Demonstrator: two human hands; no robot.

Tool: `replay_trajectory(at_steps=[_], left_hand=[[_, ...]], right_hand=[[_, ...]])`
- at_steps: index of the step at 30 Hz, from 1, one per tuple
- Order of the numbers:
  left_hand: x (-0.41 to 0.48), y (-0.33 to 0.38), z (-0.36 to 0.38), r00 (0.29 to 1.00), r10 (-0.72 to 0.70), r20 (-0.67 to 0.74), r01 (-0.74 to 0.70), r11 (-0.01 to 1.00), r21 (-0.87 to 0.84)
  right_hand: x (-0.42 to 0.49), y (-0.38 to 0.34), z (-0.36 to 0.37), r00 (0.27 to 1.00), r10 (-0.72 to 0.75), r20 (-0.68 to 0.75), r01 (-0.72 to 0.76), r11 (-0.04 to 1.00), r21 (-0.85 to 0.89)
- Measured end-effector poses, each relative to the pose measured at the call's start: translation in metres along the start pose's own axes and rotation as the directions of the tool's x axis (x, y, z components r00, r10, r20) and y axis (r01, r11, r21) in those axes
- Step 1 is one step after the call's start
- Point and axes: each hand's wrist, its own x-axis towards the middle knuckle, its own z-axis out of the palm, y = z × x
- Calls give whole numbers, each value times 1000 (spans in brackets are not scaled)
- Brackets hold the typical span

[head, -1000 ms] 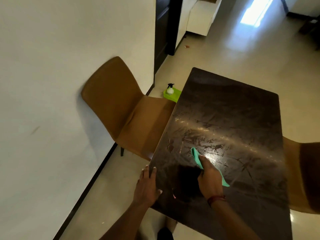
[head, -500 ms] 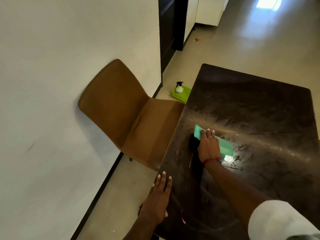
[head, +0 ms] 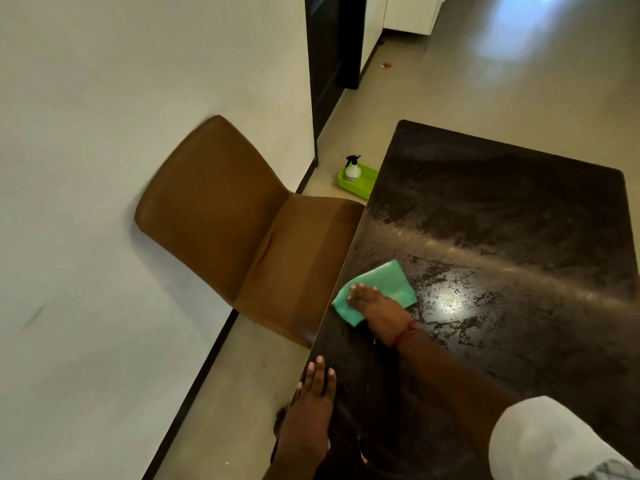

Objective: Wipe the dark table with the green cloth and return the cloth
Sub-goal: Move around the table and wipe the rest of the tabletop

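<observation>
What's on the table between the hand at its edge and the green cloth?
Nothing; the head view shows bare dark table between left hand and green cloth.

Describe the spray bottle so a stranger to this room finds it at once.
Start at the dark table and find its far left corner, past the brown chair. On the floor beside it lies a lime-green tray, partly hidden by the table's edge. The spray bottle stands in it: small, whitish, with a black trigger head, the only bottle in view.
</observation>
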Motion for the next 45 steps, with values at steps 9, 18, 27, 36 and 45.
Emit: replay_trajectory(at_steps=[9, 18, 27, 36, 45], left_hand=[[-8, 1, -8, 1000, 12, -26, -13, 999, -36], [-11, 1, -5, 996, -5, -90, 1, 999, -37], [-14, 3, -7, 994, 13, -108, -17, 999, -39], [-15, 10, -9, 996, -15, -85, 17, 1000, 26], [-10, 0, -5, 999, 8, -39, -6, 999, 44]], right_hand=[[-11, -81, 36, 992, 123, 38, -123, 992, -23], [-34, 33, -11, 880, 459, -122, -446, 887, 124], [-70, -45, 29, 998, -31, 56, 29, 999, 42], [-77, -36, 24, 880, 473, -50, -470, 880, 64], [-123, 37, 7, 912, 403, -80, -383, 904, 188]])
